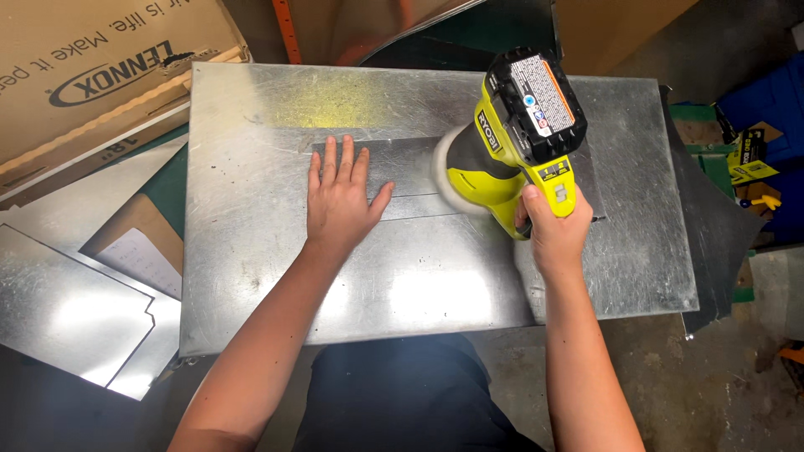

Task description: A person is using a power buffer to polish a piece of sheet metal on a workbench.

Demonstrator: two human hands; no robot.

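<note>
A view from above of a person's two bare arms working over a galvanized sheet-metal tabletop [251, 276]. The left hand [339, 205] lies flat, fingers spread and apart, palm pressing down on a darker metal strip [402, 172] that lies across the middle of the tabletop. Nothing is gripped in it; it only pins the strip in place.

Just to the right of that hand, the right hand [553, 230] is clamped around the handle of a yellow-green cordless polisher [511, 142] with a black battery pack on top. The tool's pale round pad [444, 167] touches the strip, just beyond the left hand's thumb.

As a judgement, the buffing looks part-way along: the pad sits near the strip's middle. Whether either side is already finished cannot be told, since the surface looks evenly dull on both sides of the pad.

Well to the left of the left hand, a cardboard box [92, 75] leans at the edge of view; its contents are hidden. Below it, loose cut metal sheets [75, 318] lie on the floor. Far right of the right hand, a blue bin [775, 109] stands, with what is in it too unclear to name.
</note>
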